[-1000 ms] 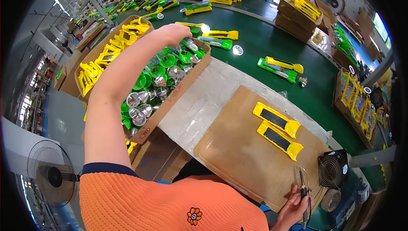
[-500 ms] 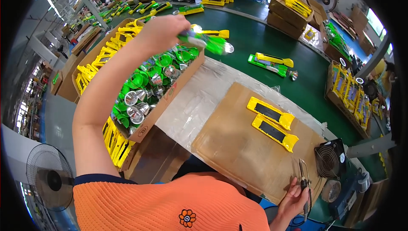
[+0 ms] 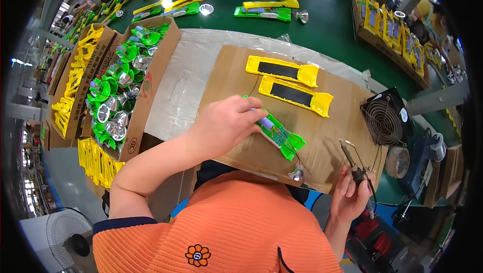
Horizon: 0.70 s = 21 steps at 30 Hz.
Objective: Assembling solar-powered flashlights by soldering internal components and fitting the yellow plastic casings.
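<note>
My left hand (image 3: 226, 124) grips one end of a green flashlight housing (image 3: 294, 145) over the brown cardboard sheet (image 3: 221, 87). Inside the housing show a purple cell, a small circuit board and thin wires. A silver reflector (image 3: 296, 174) hangs by wires near the sheet's front edge. Closed around the handle of a soldering iron (image 3: 357, 173), my right hand (image 3: 349, 195) is at the sheet's right side, with the tip pointing up and away. Two yellow housing halves (image 3: 279, 70) with black panels lie side by side on the sheet, beyond the green housing.
At left stands a carton (image 3: 160, 79) full of green housings and reflectors, beside another carton of yellow shells (image 3: 75, 84). A small black fan (image 3: 386, 119) and a round spool (image 3: 397, 162) sit at right. The green belt (image 3: 216, 29) beyond carries more flashlight parts.
My left hand has come down from above the belt to the cardboard, bringing the green housing with it. My right hand still holds the soldering iron, now raised slightly. The view has shifted.
</note>
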Motion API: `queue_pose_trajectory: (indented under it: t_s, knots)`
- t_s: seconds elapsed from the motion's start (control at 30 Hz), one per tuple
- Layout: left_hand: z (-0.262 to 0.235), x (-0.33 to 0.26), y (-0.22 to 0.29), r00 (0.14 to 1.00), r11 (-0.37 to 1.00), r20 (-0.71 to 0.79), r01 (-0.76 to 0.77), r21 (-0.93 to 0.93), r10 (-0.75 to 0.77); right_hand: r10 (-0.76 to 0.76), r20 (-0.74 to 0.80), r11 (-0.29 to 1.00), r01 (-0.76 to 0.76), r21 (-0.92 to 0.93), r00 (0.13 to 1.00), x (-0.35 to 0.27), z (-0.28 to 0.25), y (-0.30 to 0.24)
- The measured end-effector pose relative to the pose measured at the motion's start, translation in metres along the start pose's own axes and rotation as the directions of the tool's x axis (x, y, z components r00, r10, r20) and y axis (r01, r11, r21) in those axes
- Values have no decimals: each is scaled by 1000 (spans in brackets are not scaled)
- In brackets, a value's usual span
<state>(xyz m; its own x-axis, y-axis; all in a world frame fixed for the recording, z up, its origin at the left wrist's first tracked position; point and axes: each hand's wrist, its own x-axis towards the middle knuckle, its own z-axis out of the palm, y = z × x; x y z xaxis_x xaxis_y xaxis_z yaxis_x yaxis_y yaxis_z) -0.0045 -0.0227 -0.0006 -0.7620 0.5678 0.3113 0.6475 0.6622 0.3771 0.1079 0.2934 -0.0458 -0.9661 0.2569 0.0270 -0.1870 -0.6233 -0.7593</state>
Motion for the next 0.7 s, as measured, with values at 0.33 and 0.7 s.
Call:
queue_pose_trajectory:
  t_s: [0.33, 0.7]
  knots:
    - [16, 7, -1, 992, 948, 35, -108, -299, 124, 143, 86, 978, -127, -167, 986, -1, 23, 4]
    - [29, 14, -9, 998, 891, 25, -40, -453, 57, 295, 17, 939, -287, -189, 955, 10, 42, 13]
